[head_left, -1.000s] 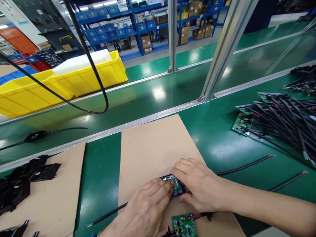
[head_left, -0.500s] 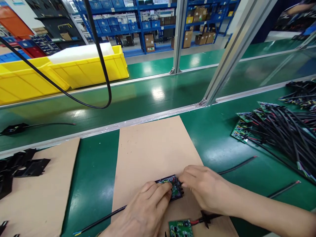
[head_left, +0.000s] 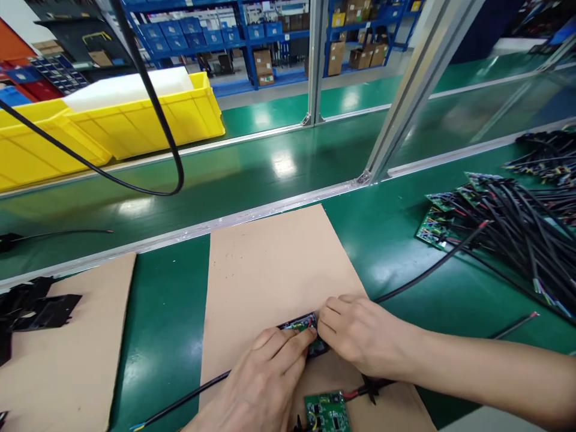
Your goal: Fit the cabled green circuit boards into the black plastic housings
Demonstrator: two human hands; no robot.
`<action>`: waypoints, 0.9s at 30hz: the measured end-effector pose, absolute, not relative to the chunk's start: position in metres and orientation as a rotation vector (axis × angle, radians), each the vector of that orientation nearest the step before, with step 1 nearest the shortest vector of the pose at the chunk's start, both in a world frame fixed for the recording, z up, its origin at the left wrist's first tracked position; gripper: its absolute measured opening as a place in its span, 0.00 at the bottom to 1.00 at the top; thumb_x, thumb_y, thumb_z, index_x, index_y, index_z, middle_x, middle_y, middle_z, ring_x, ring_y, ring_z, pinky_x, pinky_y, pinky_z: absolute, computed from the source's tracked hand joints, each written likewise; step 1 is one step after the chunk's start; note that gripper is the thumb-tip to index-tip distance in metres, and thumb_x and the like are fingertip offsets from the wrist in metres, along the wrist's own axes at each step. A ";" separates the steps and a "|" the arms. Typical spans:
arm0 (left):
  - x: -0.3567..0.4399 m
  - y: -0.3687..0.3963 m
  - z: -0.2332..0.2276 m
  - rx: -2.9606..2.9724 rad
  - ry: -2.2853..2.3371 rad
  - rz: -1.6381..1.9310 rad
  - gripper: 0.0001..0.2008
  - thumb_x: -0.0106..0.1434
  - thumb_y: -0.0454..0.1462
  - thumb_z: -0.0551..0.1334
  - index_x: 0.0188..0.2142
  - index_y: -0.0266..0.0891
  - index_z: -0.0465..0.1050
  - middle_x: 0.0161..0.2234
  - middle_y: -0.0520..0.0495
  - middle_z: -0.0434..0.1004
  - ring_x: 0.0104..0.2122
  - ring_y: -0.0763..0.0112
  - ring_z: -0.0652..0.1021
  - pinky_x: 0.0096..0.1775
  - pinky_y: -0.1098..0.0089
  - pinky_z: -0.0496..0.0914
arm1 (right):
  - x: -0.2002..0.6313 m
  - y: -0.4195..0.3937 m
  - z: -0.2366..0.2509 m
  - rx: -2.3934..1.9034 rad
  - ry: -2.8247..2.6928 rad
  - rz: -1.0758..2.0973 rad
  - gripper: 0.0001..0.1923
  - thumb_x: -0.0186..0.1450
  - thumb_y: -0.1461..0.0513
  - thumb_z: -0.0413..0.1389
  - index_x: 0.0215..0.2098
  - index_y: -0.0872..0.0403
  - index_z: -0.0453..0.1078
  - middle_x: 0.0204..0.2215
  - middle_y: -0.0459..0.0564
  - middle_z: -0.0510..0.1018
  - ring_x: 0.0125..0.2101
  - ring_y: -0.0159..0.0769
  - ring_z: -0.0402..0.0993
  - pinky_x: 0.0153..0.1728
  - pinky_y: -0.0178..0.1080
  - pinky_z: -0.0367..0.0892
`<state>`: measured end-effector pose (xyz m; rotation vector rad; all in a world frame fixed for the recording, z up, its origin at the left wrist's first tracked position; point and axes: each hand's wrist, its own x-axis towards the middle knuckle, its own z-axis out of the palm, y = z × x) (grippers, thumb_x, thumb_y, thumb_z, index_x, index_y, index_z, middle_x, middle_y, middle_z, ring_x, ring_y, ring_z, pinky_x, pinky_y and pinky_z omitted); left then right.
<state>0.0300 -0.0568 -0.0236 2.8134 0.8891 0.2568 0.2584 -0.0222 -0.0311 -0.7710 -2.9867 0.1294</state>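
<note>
A circuit board sits inside a small black plastic case near the front of the cardboard sheet. My left hand is closed over the case, fingertips pressing on the board. At the case's right end, the bent fingers of my right hand pinch a black cable; the exact grip is hidden. That cable runs out behind the hand to a reddish tip. Another black cable leaves to the left, ending in blue and yellow wires. Just below the hands lies a second green circuit board with red and black leads.
Cardboard covers the green bench under the work. On the left, black plastic cases rest on another sheet. Boards with black cables are heaped at right. Behind are an aluminium post, yellow bins and a hanging black cable.
My right hand has moved slightly left, closer against the case end. The cable behind it has swung up, its tip now higher. The whole view has shifted a little.
</note>
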 end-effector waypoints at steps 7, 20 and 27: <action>0.023 -0.063 -0.031 2.868 0.865 0.243 0.31 0.54 0.26 0.53 0.59 0.33 0.62 0.59 0.42 0.69 0.52 0.60 0.72 0.51 0.60 0.69 | 0.271 -0.023 -0.041 -0.826 -2.877 0.220 0.08 0.64 0.69 0.50 0.41 0.59 0.68 0.34 0.52 0.71 0.32 0.38 0.63 0.29 0.40 0.58; 0.029 -0.066 -0.033 2.880 0.927 0.228 0.39 0.58 0.24 0.50 0.68 0.23 0.38 0.56 0.30 0.70 0.50 0.54 0.73 0.48 0.56 0.64 | 0.269 -0.018 -0.044 -0.669 -2.855 0.191 0.05 0.67 0.68 0.50 0.37 0.56 0.67 0.31 0.50 0.71 0.32 0.38 0.61 0.29 0.41 0.52; 0.012 -0.059 -0.035 2.544 1.059 0.502 0.34 0.65 0.31 0.53 0.68 0.36 0.43 0.63 0.41 0.63 0.59 0.59 0.64 0.57 0.55 0.58 | 0.273 -0.022 -0.061 -0.859 -2.661 0.247 0.09 0.67 0.68 0.47 0.34 0.56 0.68 0.31 0.51 0.69 0.33 0.38 0.59 0.35 0.41 0.55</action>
